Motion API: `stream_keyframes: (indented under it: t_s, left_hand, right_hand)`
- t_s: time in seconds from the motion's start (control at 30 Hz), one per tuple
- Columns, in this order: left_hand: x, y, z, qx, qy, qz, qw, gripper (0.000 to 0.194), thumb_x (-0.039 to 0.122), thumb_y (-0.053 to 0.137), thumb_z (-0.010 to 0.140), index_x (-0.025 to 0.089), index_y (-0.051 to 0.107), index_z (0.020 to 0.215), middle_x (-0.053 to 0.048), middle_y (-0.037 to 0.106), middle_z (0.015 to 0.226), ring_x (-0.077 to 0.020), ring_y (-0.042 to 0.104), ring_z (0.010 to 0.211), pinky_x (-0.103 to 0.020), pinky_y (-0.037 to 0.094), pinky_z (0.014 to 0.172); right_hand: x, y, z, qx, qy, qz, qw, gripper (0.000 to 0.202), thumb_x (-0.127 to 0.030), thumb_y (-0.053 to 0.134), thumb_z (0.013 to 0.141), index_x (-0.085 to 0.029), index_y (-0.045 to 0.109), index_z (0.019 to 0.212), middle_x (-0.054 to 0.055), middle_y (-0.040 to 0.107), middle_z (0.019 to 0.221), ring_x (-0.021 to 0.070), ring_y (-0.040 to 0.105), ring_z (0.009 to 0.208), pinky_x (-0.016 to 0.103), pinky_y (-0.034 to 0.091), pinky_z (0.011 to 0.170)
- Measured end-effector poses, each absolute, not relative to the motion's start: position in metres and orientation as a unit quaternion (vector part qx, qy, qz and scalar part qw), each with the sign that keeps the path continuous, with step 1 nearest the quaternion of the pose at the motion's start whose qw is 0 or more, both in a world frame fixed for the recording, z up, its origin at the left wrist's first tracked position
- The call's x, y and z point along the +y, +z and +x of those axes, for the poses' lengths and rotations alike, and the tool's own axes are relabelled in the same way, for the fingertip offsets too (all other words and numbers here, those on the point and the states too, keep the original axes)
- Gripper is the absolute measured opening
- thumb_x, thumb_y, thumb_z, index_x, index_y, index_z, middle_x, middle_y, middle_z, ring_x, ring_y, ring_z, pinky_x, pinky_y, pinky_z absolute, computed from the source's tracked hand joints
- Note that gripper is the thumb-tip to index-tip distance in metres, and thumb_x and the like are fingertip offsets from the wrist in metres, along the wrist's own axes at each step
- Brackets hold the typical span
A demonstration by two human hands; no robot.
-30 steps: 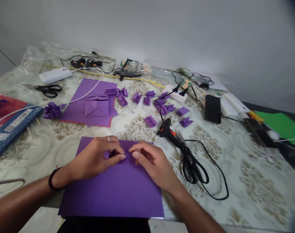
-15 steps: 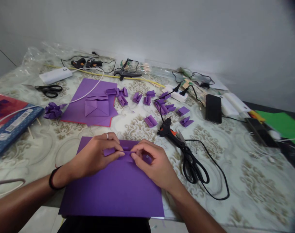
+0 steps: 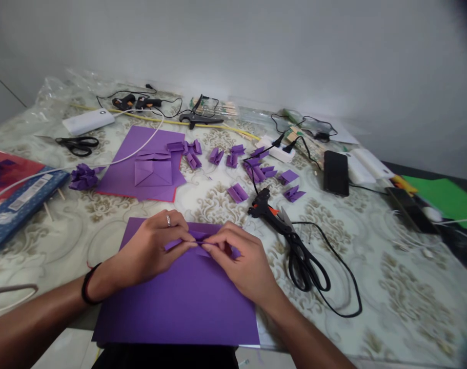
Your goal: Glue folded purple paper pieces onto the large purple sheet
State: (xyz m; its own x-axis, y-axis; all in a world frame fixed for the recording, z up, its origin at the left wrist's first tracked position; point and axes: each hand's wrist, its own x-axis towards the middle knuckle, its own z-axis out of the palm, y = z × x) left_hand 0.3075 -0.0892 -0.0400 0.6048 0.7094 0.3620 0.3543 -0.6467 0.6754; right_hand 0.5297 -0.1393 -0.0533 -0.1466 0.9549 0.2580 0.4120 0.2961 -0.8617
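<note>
A small strip of purple paper (image 3: 199,243) is pinched between my two hands, its edge folded. My left hand (image 3: 156,243) wears a ring and grips the strip's left part between thumb and fingertips. From the other side my right hand (image 3: 241,256) pinches the strip close by, thumb and index pressed together. Beneath both hands lies a large purple paper sheet (image 3: 175,307) at the table's front edge. Fingers hide most of the strip. Several folded purple paper pieces (image 3: 238,192) are scattered beyond the sheet.
Right of the sheet lie a black glue gun (image 3: 269,212) and scissors (image 3: 304,261), with a looping cord. Farther back stand a white power strip (image 3: 281,150) and a phone (image 3: 336,173). At left are a crumpled purple paper flower (image 3: 83,177), more scissors (image 3: 79,145) and a blue pack (image 3: 23,200).
My fingertips have come closer together on the paper strip, the right hand shifting slightly left. The strip's edge now looks more tightly pinched.
</note>
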Motion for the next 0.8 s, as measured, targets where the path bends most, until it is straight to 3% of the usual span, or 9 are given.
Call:
stream_keyframes:
  t_s: [0.37,0.57,0.67,0.8]
  left_hand:
    - [-0.086,-0.045,0.307,0.283,0.366,0.848,0.257,0.014,0.014,0.069,0.098,0.022,0.079,0.103,-0.004,0.067,0.095,-0.0164,0.068,0.087,-0.026,0.056,0.075]
    - [-0.085,-0.036,0.304,0.336,0.328,0.791,0.392,0.026,0.033,0.070,0.099,0.025,0.071,0.124,-0.005,0.068,0.112,-0.0192,0.065,0.099,-0.032,0.055,0.088]
    - [-0.086,-0.035,0.305,0.370,0.280,0.775,0.430,0.020,0.034,0.060,0.105,0.024,0.073,0.117,-0.003,0.073,0.107,-0.0189,0.068,0.100,-0.031,0.054,0.088]
    - [-0.083,-0.038,0.308,0.374,0.231,0.779,0.447,0.021,0.033,0.060,0.103,0.024,0.077,0.113,-0.003,0.076,0.106,-0.0193,0.071,0.097,-0.030,0.054,0.082]
  right_hand:
    - [-0.140,-0.057,0.531,-0.706,0.234,-0.459,0.486,0.010,-0.008,0.076,0.091,-0.018,0.078,0.092,-0.001,0.065,0.075,0.0112,0.059,0.063,0.025,0.047,0.058]
    - [-0.139,-0.056,0.535,-0.732,0.183,-0.437,0.490,0.015,-0.005,0.074,0.092,-0.018,0.079,0.098,0.003,0.071,0.082,0.0130,0.066,0.071,0.025,0.052,0.062]
    - [-0.138,-0.058,0.535,-0.756,0.155,-0.419,0.478,0.012,-0.006,0.073,0.093,-0.016,0.079,0.096,0.004,0.070,0.081,0.0135,0.066,0.070,0.026,0.054,0.064]
    - [-0.137,-0.062,0.534,-0.770,0.128,-0.417,0.465,0.010,-0.009,0.072,0.095,-0.014,0.079,0.094,0.004,0.068,0.079,0.0131,0.064,0.068,0.027,0.053,0.063]
